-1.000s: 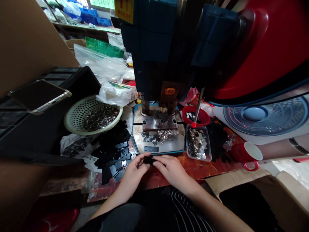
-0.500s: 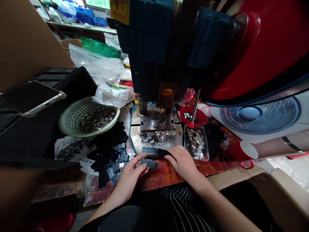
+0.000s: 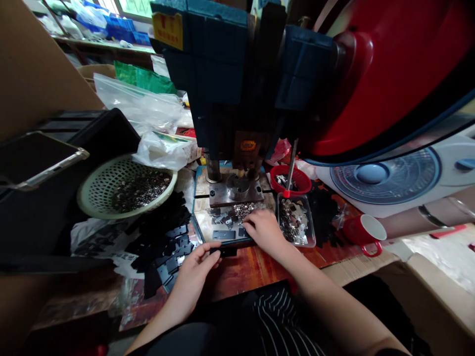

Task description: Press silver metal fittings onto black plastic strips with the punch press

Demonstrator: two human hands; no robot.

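A black rectangular plate (image 3: 227, 251) is pinched between the thumb and fingers of my left hand (image 3: 198, 267), just in front of the press bed's near edge. My right hand (image 3: 264, 228) rests over the bed's near right part, beside a pile of small shiny metal pieces (image 3: 245, 209); its fingertips are blurred and what they hold is hidden. Another dark plate (image 3: 224, 234) lies flat on the bed, and a further one (image 3: 242, 232) is partly under my right hand. The metal die block (image 3: 236, 192) sits behind the pile, below the press head.
A pale green basket (image 3: 83, 195) of metal pieces and a heap of black plates (image 3: 172, 252) are at left. At right are a clear tray (image 3: 311, 232), a red basket (image 3: 306, 184) and a red mug (image 3: 354, 230). The blue press (image 3: 211, 59) towers above.
My right hand has let go of the dark plate, now lying on the bed, and moved to the metal pieces. The plate in my left hand is tilted differently. The view has shifted slightly.
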